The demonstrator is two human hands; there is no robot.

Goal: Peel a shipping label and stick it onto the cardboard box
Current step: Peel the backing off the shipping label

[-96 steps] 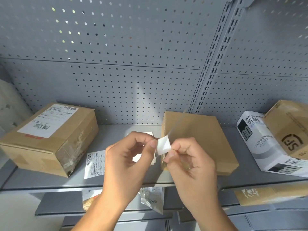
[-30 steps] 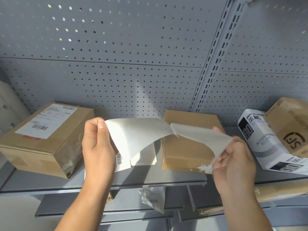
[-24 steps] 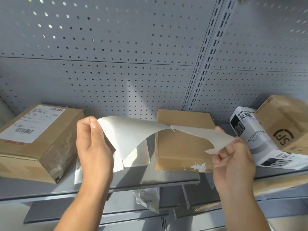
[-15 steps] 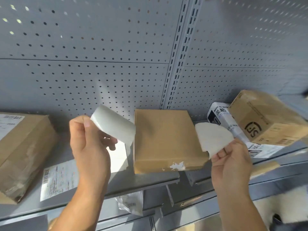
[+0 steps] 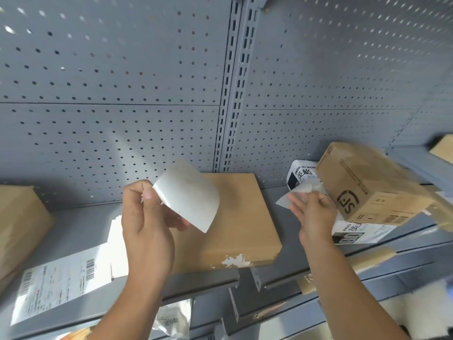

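Behind the left hand (image 5: 147,224), which pinches a curled shipping label (image 5: 188,195), the cardboard box (image 5: 235,217) lies partly hidden. Right hand (image 5: 312,207) is blurred, its fingers spread over a backing sheet (image 5: 284,198); whether it grips is unclear.

Even, fairly bright daylight is glowing through the pegboard (image 5: 110,94) holes toward eleven and one o'clock, motion blur is smearing those holes and the tilted brown box (image 5: 367,185) at three o'clock, and wide-angle distortion is bending the shelf (image 5: 73,224) edges.
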